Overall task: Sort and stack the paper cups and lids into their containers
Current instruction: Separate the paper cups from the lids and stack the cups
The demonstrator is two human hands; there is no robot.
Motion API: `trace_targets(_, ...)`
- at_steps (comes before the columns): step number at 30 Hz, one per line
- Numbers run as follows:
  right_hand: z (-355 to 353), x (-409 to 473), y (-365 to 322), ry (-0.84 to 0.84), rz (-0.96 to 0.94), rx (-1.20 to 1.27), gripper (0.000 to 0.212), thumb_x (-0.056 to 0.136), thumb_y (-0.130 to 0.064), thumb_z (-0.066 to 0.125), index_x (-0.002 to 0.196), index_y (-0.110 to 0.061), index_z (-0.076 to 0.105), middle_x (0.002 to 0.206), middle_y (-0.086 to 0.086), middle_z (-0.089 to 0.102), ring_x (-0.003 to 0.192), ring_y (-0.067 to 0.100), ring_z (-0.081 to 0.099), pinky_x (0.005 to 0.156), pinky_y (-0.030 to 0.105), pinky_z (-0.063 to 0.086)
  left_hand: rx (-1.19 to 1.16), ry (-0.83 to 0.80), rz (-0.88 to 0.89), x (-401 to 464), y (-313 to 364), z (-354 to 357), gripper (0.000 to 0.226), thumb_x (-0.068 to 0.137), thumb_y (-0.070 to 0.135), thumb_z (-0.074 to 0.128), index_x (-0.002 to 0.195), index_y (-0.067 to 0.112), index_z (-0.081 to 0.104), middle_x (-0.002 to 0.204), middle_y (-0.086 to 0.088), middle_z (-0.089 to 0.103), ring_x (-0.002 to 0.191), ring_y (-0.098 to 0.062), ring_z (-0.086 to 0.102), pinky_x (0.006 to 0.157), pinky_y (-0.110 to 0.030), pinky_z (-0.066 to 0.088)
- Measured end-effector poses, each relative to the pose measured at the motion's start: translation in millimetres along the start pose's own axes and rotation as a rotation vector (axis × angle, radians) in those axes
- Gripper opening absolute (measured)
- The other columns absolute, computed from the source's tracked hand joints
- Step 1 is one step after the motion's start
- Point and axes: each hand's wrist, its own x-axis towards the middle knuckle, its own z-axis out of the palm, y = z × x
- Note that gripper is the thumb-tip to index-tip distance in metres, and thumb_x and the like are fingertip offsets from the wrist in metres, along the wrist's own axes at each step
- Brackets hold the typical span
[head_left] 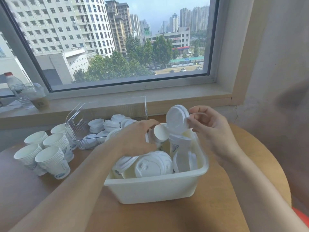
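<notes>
A white plastic bin stands on the round wooden table, filled with mixed white lids and paper cups. My left hand reaches into the bin and grips a paper cup lying on its side, bottom toward me. My right hand holds a small stack of white lids on edge above the bin's far right corner. A clear plastic container behind the bin holds several stacked lids. Several stacks of paper cups stand upright on the table to the left.
A water bottle and a clear drink cup stand on the window sill at the left. The sill runs along the table's far side. A wall closes the right side.
</notes>
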Motion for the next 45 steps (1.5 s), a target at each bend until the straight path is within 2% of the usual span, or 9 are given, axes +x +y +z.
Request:
trace_targets(6,-1,0,-1,0.005,-0.019,-0.007,0.015,0.098,-0.006,0.071,0.113,-0.006,0.068,0.086,0.0,0.073,0.081,0.01,0.068,0.072,0.014,0.051,-0.051,0.13,0.023,-4,0,1,0.054,0.081,0.044,0.088,0.125,0.039,0.058,0.114,0.027,0.065,0.111,0.0,0.06,0.095,-0.034,0.049)
trace_targets(10,3,-1,-3,-0.012,-0.043,0.002,0.013,0.098,-0.005,0.071,0.11,-0.006,0.069,0.083,-0.004,0.071,0.08,0.011,0.067,0.072,0.014,0.051,-0.173,0.404,0.035,-18,-3,-7,0.053,0.08,0.039,0.087,0.122,0.038,0.054,0.113,0.027,0.065,0.107,0.013,0.056,0.086,-0.019,0.043)
trace_targets(16,23,-6,-4,-0.162,-0.095,-0.13,0.011,0.098,-0.007,0.072,0.106,-0.014,0.072,0.093,-0.002,0.076,0.089,0.017,0.073,0.083,0.028,0.057,-0.304,0.786,0.062,-50,-9,-13,0.061,0.081,0.034,0.083,0.134,0.046,0.055,0.121,0.013,0.061,0.104,-0.006,0.063,0.087,-0.02,0.048)
trace_targets(19,30,-9,-5,-0.346,-0.166,-0.404,0.019,0.1,-0.011,0.07,0.113,-0.024,0.072,0.107,-0.013,0.078,0.105,0.009,0.072,0.092,0.022,0.054,-0.299,0.906,0.059,-57,-7,-11,0.06,0.079,0.034,0.076,0.134,0.042,0.055,0.122,0.008,0.055,0.112,-0.01,0.061,0.092,-0.018,0.049)
trace_targets(25,18,-7,-3,-0.386,-0.171,-0.904,0.033,0.104,-0.01,0.059,0.107,-0.036,0.08,0.13,-0.019,0.063,0.122,0.002,0.051,0.095,0.002,0.03,-0.274,0.719,0.047,-57,-5,10,0.046,0.093,0.035,0.078,0.136,0.03,0.061,0.125,0.015,0.064,0.104,0.014,0.054,0.083,-0.003,0.039)
trace_targets(29,15,-5,-2,-0.479,-0.073,-1.016,0.04,0.103,-0.01,0.054,0.113,-0.041,0.079,0.141,-0.014,0.056,0.131,0.007,0.049,0.105,0.018,0.033,-0.268,0.574,-0.009,-61,-15,17,0.051,0.093,0.026,0.078,0.139,0.035,0.057,0.129,0.017,0.064,0.11,0.014,0.054,0.088,-0.002,0.039)
trace_targets(32,17,-4,-5,-0.528,-0.022,-1.082,0.045,0.098,-0.014,0.053,0.116,-0.049,0.074,0.144,-0.018,0.053,0.123,0.007,0.048,0.111,0.032,0.036,-0.288,0.517,-0.031,-64,-20,17,0.059,0.093,0.028,0.077,0.146,0.039,0.052,0.136,0.016,0.062,0.121,0.001,0.059,0.103,-0.028,0.049)
trace_targets(35,19,-1,-5,-0.582,0.013,-1.117,0.049,0.098,-0.015,0.051,0.118,-0.054,0.072,0.147,-0.022,0.049,0.114,0.003,0.04,0.102,0.029,0.032,-0.302,0.509,-0.035,-65,-25,14,0.065,0.092,0.031,0.077,0.15,0.041,0.048,0.139,0.013,0.06,0.122,-0.006,0.062,0.106,-0.038,0.051)
trace_targets(45,19,9,6,-0.641,0.003,-1.124,0.028,0.108,-0.031,0.05,0.117,-0.049,0.07,0.142,-0.024,0.048,0.126,0.006,0.05,0.1,0.026,0.036,-0.311,0.545,-0.013,-68,-32,24,0.069,0.093,0.029,0.076,0.146,0.052,0.038,0.138,0.015,0.056,0.119,0.001,0.06,0.098,-0.019,0.046)
